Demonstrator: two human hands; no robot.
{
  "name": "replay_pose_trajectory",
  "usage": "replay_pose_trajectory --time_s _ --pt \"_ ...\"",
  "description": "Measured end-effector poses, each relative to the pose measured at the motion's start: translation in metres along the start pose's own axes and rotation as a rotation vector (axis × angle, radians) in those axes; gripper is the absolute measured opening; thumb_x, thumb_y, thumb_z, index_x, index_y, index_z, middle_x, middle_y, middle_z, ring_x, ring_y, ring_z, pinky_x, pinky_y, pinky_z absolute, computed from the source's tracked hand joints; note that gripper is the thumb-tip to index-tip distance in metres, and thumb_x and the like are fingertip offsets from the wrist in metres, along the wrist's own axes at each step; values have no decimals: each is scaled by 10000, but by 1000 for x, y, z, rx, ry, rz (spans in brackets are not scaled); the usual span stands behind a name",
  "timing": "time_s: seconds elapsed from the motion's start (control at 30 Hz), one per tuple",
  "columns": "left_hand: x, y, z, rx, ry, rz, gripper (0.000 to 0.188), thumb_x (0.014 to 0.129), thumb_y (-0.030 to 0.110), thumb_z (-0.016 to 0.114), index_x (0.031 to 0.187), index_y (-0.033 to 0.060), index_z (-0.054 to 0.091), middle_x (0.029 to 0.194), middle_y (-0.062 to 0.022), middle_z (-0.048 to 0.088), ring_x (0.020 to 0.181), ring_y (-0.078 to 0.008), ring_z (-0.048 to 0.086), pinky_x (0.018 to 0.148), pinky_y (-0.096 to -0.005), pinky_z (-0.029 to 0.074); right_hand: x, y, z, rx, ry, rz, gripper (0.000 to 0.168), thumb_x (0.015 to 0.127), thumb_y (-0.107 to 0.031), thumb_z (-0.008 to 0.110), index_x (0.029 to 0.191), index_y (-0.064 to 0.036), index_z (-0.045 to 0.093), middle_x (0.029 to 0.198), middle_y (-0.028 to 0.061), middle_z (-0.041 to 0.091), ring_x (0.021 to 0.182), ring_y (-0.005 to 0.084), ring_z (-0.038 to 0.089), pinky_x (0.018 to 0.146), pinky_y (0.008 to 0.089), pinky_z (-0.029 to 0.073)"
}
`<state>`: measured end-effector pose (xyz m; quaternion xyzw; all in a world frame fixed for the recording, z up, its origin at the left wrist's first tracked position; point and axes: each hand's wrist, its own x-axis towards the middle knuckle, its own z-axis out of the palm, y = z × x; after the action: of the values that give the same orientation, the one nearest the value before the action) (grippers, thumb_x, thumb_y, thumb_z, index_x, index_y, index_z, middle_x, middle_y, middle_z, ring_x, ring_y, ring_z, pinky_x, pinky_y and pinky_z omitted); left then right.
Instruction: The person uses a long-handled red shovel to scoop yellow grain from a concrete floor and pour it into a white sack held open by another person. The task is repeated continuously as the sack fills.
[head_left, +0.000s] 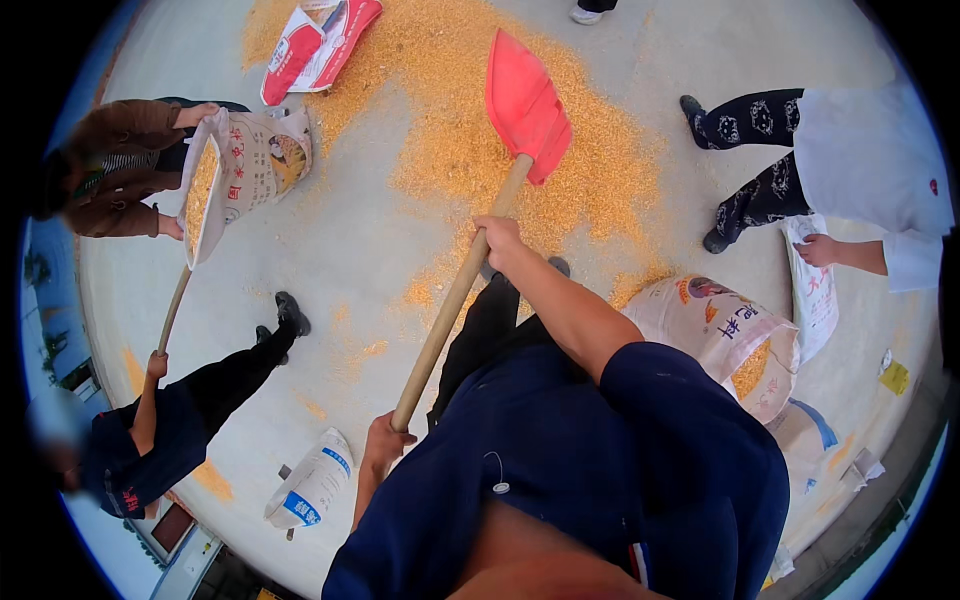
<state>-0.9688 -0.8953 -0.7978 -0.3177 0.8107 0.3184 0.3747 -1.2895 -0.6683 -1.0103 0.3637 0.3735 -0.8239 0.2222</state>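
A shovel with a red blade (525, 101) and a wooden handle (450, 319) slants across the view in front of me. My right hand (499, 238) grips the handle a short way below the blade. Lower down, my left hand (386, 441) is closed around the handle near its end. The blade is over a spread of yellow corn kernels (442, 112) on the concrete floor; whether it touches them I cannot tell. No kernels show on its visible red surface.
At left, a person holds open a woven sack (255, 161) of kernels; below, another person holds a wooden handle (174, 307). A person at right grips a white sack (814, 289). Beside me stands an open sack (705, 322) with kernels. Other sacks (319, 56) (311, 480) lie on the floor.
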Motion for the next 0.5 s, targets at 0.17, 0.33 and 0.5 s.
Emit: replay_pose_trajectory --time_s 0.17,0.33,0.5 --pt "-36 122 33 -92 -103 -53 201 770 70 752 781 44 554 681 -32 557 646 -138 524 598 -329 441 -46 -83 -16 26 -174 -78 213 843 -70 724 948 30 568 809 125 610 665 254 666 575 417 569" --pt "-81 202 75 -162 -111 49 166 808 117 738 826 52 587 715 -18 579 674 -123 528 627 -319 444 -55 -126 -95 11 -260 -44 236 834 -115 756 955 12 598 843 124 634 694 261 684 613 445 595" --pt "-83 280 116 556 21 51 226 750 91 746 922 46 607 765 -121 649 715 -259 653 675 -403 508 -50 -142 -220 107 -155 91 246 856 -174 760 958 -3 617 865 111 652 737 255 689 639 447 609"
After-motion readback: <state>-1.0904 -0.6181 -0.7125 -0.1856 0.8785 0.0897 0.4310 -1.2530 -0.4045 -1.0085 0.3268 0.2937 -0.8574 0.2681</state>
